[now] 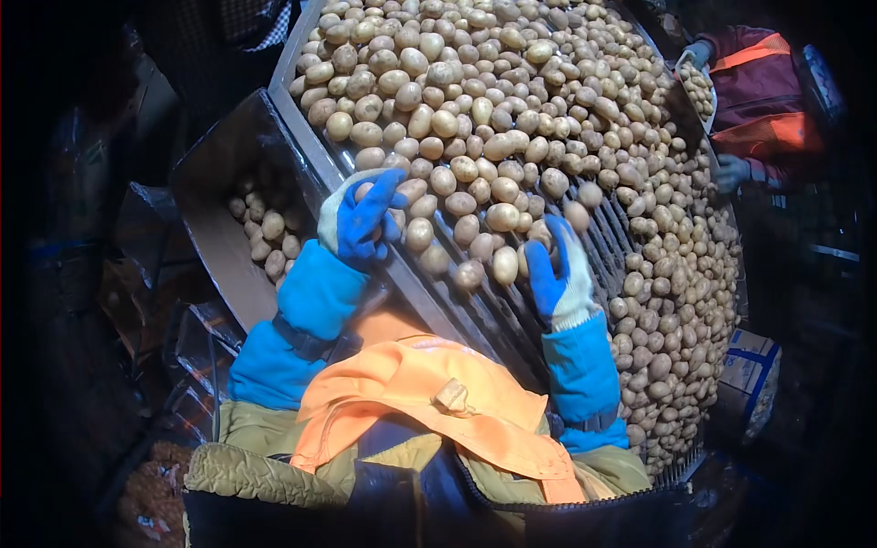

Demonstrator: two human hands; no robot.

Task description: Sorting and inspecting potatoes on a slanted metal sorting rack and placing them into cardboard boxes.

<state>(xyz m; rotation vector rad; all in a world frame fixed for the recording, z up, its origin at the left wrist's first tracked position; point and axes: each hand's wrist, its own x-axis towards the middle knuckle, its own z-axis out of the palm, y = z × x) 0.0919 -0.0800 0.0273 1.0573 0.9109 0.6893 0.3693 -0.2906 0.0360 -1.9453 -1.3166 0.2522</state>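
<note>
My left hand [363,216], in a blue-and-white work glove, is at the left metal rim of a slatted sorting table [490,308]. Its fingers curl around a potato [364,191], and part of another shows low between them. On the right, my other gloved hand [563,274] reaches over the slats with thumb and fingers apart. A potato [538,233] lies partly hidden beside those fingertips; whether they touch it is unclear. Two blurred potatoes [577,216] are just beyond. Loose potatoes [466,229] cover the slats between my hands.
A cardboard box [226,253] with several potatoes [270,236] stands left of the metal rim [301,130]. Across the table, a co-worker's gloved hand [699,53] is at a white container of potatoes [697,89]. Another carton [750,363] sits at the right edge.
</note>
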